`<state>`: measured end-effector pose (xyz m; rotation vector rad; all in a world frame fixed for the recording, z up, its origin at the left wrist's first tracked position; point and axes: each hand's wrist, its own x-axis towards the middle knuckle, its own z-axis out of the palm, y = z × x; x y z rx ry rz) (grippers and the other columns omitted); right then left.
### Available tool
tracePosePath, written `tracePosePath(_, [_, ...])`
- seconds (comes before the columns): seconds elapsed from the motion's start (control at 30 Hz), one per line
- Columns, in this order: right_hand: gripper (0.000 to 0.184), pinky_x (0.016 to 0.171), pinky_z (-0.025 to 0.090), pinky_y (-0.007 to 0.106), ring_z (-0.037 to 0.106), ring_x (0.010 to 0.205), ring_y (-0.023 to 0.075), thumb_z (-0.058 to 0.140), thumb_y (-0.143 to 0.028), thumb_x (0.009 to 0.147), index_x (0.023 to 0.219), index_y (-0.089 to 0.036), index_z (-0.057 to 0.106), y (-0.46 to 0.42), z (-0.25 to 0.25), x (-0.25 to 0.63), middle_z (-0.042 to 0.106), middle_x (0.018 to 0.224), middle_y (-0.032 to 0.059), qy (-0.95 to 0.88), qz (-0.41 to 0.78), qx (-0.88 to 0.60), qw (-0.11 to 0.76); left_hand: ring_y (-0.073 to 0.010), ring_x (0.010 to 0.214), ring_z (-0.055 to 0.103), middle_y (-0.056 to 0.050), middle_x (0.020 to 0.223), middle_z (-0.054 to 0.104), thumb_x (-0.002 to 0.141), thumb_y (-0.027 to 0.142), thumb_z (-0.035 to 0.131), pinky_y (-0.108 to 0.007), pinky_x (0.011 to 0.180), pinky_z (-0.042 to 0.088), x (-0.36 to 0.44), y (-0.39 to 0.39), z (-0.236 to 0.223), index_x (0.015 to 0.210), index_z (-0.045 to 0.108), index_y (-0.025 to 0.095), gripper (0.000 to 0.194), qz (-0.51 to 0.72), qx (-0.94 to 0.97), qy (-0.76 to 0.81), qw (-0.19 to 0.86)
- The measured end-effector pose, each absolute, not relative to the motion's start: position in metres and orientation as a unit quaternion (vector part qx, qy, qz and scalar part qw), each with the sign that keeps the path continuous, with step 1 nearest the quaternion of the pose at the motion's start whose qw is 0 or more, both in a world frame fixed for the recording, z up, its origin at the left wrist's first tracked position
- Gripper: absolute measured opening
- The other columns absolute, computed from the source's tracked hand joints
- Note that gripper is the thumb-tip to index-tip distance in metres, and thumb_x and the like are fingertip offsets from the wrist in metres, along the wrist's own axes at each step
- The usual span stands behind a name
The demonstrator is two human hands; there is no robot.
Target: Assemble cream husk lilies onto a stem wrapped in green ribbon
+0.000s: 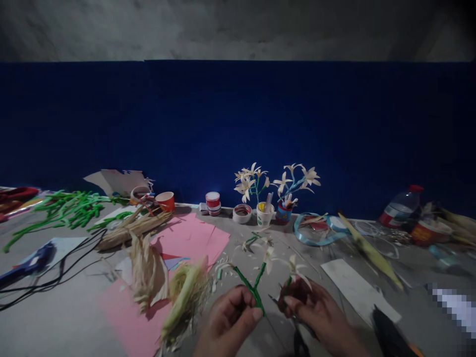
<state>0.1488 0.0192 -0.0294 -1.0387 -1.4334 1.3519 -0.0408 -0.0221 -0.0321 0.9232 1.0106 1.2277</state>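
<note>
Above the grey table [67,315], the person's left hand [232,320] pinches a forked green stem [257,295] between thumb and fingers. Just beside it, the right hand [316,307] has its fingers curled around the base of a pale flower [294,267]. Pink paper [189,240] lies to the left; farther back stand a white cup [263,218] and a blue cup [283,214].

Far R we see a clear plastic bottle [403,207] w/ red cap, nr a red tub [429,235]. At the back we've a dark-blue panel [193,124], grey wall [238,29] abv it. On L we spot a blue glue gun [41,257], blk cables [64,267], pink paper sheets [191,240] & an orange cup [165,202].
</note>
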Motion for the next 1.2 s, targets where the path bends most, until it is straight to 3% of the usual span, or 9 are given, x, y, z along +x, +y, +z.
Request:
tracePosePath(0.2, [0.025, 0.061, 0.051, 0.031, 0.063, 0.061, 0.0212, 0.080, -0.042, 0.059, 0.062, -0.020, 0.067, 0.018, -0.025, 0.143, 0.066, 0.060, 0.0024, -0.510, 0.578, -0.426, 0.473, -0.0064, 0.048, 0.023, 0.008, 0.057, 0.036, 0.067, 0.045, 0.076, -0.020, 0.045, 0.020, -0.040, -0.021, -0.031, 0.071, 0.055, 0.018, 0.034, 0.529, 0.396, 0.438, 0.609])
tracePosePath(0.3, [0.024, 0.061, 0.050, 0.031, 0.063, 0.060, 0.0203, 0.082, -0.039, 0.059, 0.062, -0.021, 0.066, 0.019, -0.026, 0.141, 0.067, 0.060, 0.0019, -0.492, 0.595, -0.411, 0.485, -0.0067, 0.048, 0.023, 0.008, 0.056, 0.035, 0.066, 0.047, 0.076, -0.021, 0.046, 0.020, -0.040, -0.021, -0.031, 0.071, 0.055, 0.018, 0.036, 0.524, 0.398, 0.439, 0.612])
tracePosePath(0.47, [0.022, 0.063, 0.048, 0.030, 0.063, 0.059, 0.0182, 0.078, -0.036, 0.068, 0.071, -0.020, 0.064, 0.020, -0.028, 0.145, 0.071, 0.065, 0.0035, -0.511, 0.612, -0.402, 0.451, -0.0066, 0.048, 0.020, 0.009, 0.056, 0.034, 0.070, 0.048, 0.072, -0.022, 0.044, 0.017, -0.039, -0.019, -0.034, 0.072, 0.054, 0.018, 0.035, 0.508, 0.429, 0.445, 0.599])
tracePosePath(0.6, [0.027, 0.059, 0.046, 0.027, 0.062, 0.061, 0.0166, 0.080, -0.039, 0.066, 0.073, -0.016, 0.067, 0.020, -0.023, 0.151, 0.071, 0.072, 0.0059, -0.533, 0.645, -0.386, 0.388, -0.0067, 0.047, 0.021, 0.009, 0.055, 0.033, 0.070, 0.050, 0.071, -0.022, 0.044, 0.017, -0.038, -0.012, -0.043, 0.070, 0.053, 0.018, 0.036, 0.497, 0.460, 0.423, 0.601])
tracePosePath(0.73, [0.028, 0.056, 0.044, 0.026, 0.059, 0.058, 0.0150, 0.080, -0.039, 0.065, 0.076, -0.016, 0.068, 0.018, -0.015, 0.152, 0.064, 0.065, 0.0020, -0.548, 0.652, -0.392, 0.349, -0.0065, 0.046, 0.021, 0.010, 0.052, 0.032, 0.072, 0.048, 0.070, -0.022, 0.045, 0.019, -0.035, -0.007, -0.052, 0.069, 0.052, 0.019, 0.034, 0.502, 0.474, 0.403, 0.600])
tracePosePath(0.97, [0.031, 0.057, 0.042, 0.026, 0.055, 0.059, 0.0148, 0.082, -0.039, 0.057, 0.071, -0.016, 0.066, 0.021, -0.011, 0.142, 0.061, 0.066, 0.0010, -0.548, 0.634, -0.398, 0.373, -0.0059, 0.044, 0.020, 0.010, 0.051, 0.034, 0.069, 0.050, 0.071, -0.022, 0.045, 0.019, -0.026, -0.006, -0.051, 0.064, 0.049, 0.019, 0.039, 0.504, 0.473, 0.387, 0.610])
tracePosePath(1.2, [0.013, 0.056, 0.040, 0.021, 0.053, 0.062, 0.0143, 0.071, -0.016, 0.055, 0.065, -0.017, 0.063, 0.026, -0.006, 0.143, 0.061, 0.065, -0.0006, -0.566, 0.622, -0.401, 0.364, -0.0082, 0.049, 0.023, 0.008, 0.054, 0.036, 0.065, 0.060, 0.070, -0.023, 0.046, 0.017, -0.030, -0.010, -0.029, 0.067, 0.051, 0.018, 0.045, 0.462, 0.472, 0.430, 0.615])
